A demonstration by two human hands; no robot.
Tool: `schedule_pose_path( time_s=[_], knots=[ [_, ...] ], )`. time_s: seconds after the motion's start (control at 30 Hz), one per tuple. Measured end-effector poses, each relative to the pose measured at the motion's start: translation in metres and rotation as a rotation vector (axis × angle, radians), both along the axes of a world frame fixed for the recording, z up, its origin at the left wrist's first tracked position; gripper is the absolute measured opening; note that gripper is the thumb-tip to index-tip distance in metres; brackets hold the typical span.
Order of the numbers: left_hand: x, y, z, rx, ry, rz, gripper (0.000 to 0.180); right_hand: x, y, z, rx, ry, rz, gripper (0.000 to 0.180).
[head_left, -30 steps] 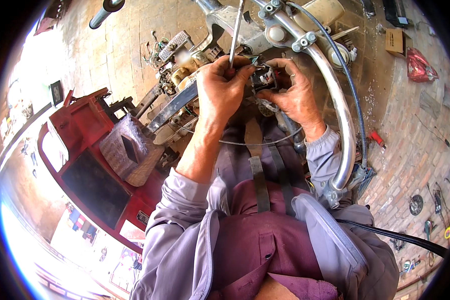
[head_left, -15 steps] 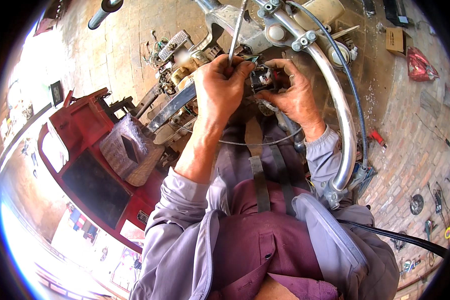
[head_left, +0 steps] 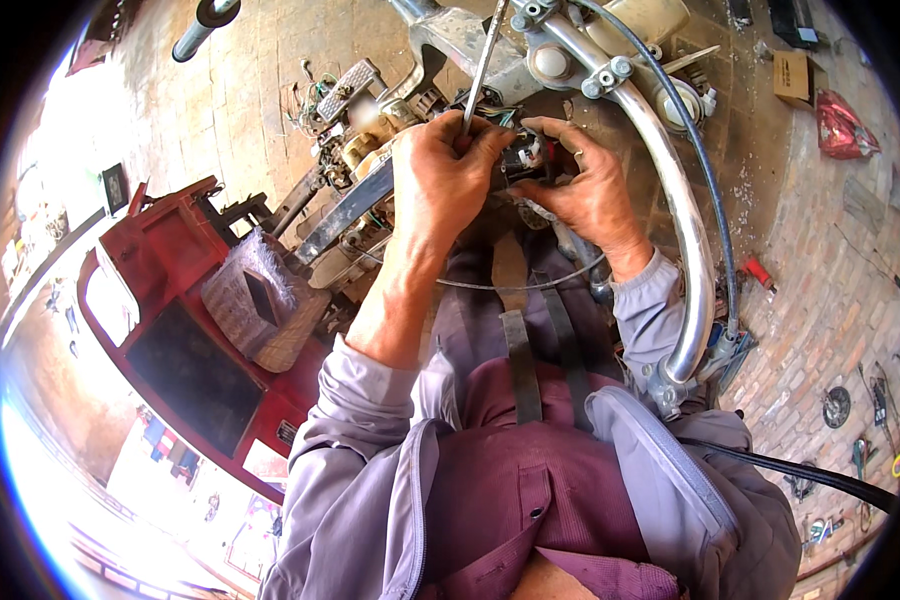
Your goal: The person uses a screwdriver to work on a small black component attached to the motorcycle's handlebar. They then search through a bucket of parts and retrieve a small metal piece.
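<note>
My left hand point(head_left: 440, 180) is closed, its fingers curled round the lower end of a thin metal rod point(head_left: 486, 62) that slants upward past the handlebar. Its fingertips are by a small black part point(head_left: 523, 155) with thin coloured wires. From the other side, my right hand point(head_left: 588, 195) grips that black part, with the thumb below and the bent fingers above. Both hands work just left of a chrome handlebar point(head_left: 665, 180), over the frame of a partly stripped vehicle. The lower side of the black part is hidden by my hands.
A dark cable point(head_left: 705, 170) runs beside the handlebar. Engine parts point(head_left: 365, 150) and a flat dark bar point(head_left: 345, 215) lie left of my hands. A red vehicle body panel point(head_left: 160, 245) stands farther left. On the brick floor are a cardboard box point(head_left: 793, 78), a red bag point(head_left: 845, 125) and several tools.
My left hand has shifted very slightly to the right, and the rod's upper end with it. The right hand keeps its grip on the black part.
</note>
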State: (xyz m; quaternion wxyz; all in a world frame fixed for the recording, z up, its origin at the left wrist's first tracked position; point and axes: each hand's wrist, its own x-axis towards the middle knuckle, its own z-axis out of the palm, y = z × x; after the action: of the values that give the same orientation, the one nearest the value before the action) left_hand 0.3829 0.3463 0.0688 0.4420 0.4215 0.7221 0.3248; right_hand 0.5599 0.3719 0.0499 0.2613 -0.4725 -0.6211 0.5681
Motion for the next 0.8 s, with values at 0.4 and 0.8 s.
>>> schedule_pose_path(
  time_s=[0.4, 0.8],
  knots=[
    [-0.006, -0.002, 0.003, 0.271, 0.270, -0.225, 0.016, 0.007, -0.002, -0.015, -0.112, 0.114, 0.022, 0.061],
    [-0.013, -0.013, -0.009, -0.007, 0.040, -0.123, 0.015, 0.002, 0.001, -0.003, -0.037, 0.038, 0.047, 0.061]
  ],
)
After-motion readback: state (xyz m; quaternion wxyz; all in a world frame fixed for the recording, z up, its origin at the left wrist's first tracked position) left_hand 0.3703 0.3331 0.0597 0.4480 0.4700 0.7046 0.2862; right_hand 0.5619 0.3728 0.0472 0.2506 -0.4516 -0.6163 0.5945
